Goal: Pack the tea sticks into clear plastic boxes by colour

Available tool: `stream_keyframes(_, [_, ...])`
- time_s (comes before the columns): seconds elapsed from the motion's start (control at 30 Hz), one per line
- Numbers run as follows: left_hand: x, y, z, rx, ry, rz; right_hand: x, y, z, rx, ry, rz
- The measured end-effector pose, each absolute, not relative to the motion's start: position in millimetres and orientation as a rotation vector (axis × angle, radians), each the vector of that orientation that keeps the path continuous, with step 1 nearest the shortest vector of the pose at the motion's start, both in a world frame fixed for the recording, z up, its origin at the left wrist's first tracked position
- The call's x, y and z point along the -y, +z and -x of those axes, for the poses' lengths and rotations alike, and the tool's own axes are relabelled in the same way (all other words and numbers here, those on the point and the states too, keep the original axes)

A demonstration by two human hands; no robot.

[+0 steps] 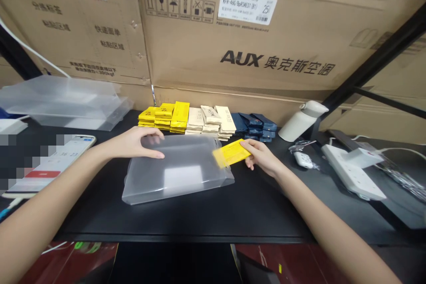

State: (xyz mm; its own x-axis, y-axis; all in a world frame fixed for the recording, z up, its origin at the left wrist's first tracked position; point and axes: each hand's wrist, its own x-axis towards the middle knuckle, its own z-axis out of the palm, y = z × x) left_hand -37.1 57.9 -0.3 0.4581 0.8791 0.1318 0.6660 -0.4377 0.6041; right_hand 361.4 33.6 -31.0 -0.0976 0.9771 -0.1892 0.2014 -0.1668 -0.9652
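A clear frosted plastic box [149,182] lies flat on the black table, with a pale rectangle showing through its front half. Over its far left part is my left hand [141,142], thumb and fingers apart; whether it touches the box I cannot tell. Between thumb and fingers, my right hand [258,155] pinches a yellow packet [234,153]. The packet's left end is at the box's right side and looks partly behind or inside the plastic. Behind the box stand stacks of yellow packets [163,117], cream packets [209,120] and dark blue packets [254,125].
More frosted plastic boxes [73,102] are piled at the back left. A phone [63,159] lies by my left arm. To the right are a white flask [301,120], an earphone case [303,159] and a power strip [356,173]. Large cardboard cartons [282,31] line the back.
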Motion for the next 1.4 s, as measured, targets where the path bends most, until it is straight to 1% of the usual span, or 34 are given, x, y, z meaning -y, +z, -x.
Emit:
stream_keyframes(0.17, [-58,-1,37,-1.285,0.58,-2.253,-40,-35,-367,1.166,1.76,1.205])
stream_keyframes(0.27, [-57,1,37,-1.291,0.558,-2.256,-43,-34,-375,1.116,1.888,1.035])
stream_keyframes(0.37, [-55,4,37,-1.277,0.492,-2.272,-40,-31,-375,1.216,1.902,0.953])
stream_keyframes(0.43, [-55,2,36,-1.251,0.478,-2.256,-36,-30,-369,1.289,1.797,0.962])
stream_keyframes(0.53, [-57,-7,32,-1.204,0.569,-2.184,-29,-31,-358,1.372,1.624,0.99])
stream_keyframes(0.67, [-58,-16,22,-1.191,0.735,-2.111,-20,-30,-347,1.552,1.607,1.019])
stream_keyframes(0.77, [-57,-17,18,-1.239,0.737,-2.095,-15,-27,-346,1.7,1.715,1.027])
stream_keyframes(0.93, [-54,-16,15,-1.298,0.74,-2.095,-18,-30,-356,1.707,2.082,0.968])
stream_keyframes(1.1, [-52,-1,27,-1.499,0.964,-2.294,-20,-35,-364,1.649,2.221,0.895])
stream_keyframes(1.17, [-52,8,38,-1.552,0.865,-2.268,-19,-34,-361,1.546,2.206,0.885])
stream_keyframes(1.3, [-51,16,48,-1.341,0.357,-2.018,-9,-29,-343,1.36,1.986,0.949])
stream_keyframes(1.33, [-49,15,46,-1.285,0.278,-1.974,-6,-28,-338,1.38,1.915,0.97])
stream_keyframes(1.4, [-47,10,37,-1.219,0.232,-1.923,0,-24,-328,1.524,1.779,0.975])
